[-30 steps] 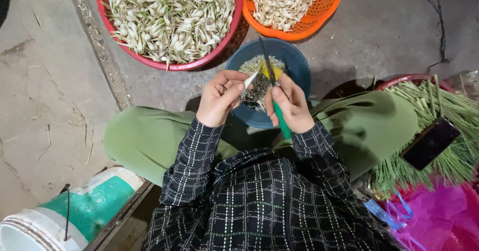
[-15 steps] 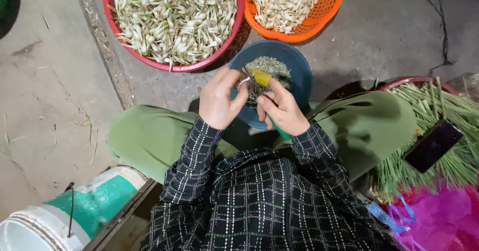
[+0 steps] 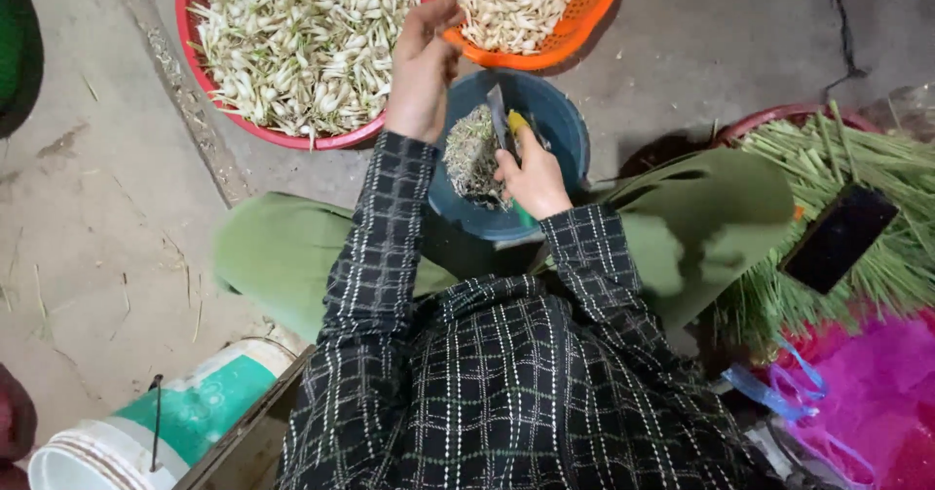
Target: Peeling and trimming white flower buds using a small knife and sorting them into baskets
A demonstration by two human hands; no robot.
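My left hand [image 3: 421, 69] is stretched forward over the gap between the red basin [image 3: 206, 81] of pale trimmed bulbs and the orange basket [image 3: 584, 22] of the same bulbs; its fingers are curled and whether it holds a bulb is hidden. My right hand [image 3: 531, 176] grips a small knife [image 3: 500, 120] with a yellow handle, blade up, over the blue bowl [image 3: 565, 130]. That bowl holds a heap of cut roots and scraps [image 3: 470, 154] and sits between my green-trousered knees.
A bundle of green stalks [image 3: 877, 207] lies in a red basin at the right with a dark phone [image 3: 838, 239] on top. Pink plastic bags [image 3: 877, 402] sit at the lower right. A white and green bucket [image 3: 156, 422] stands at the lower left on the concrete floor.
My left hand has left the knife and bowl and reached forward to the basins of bulbs. The right hand stays over the blue bowl with the knife.
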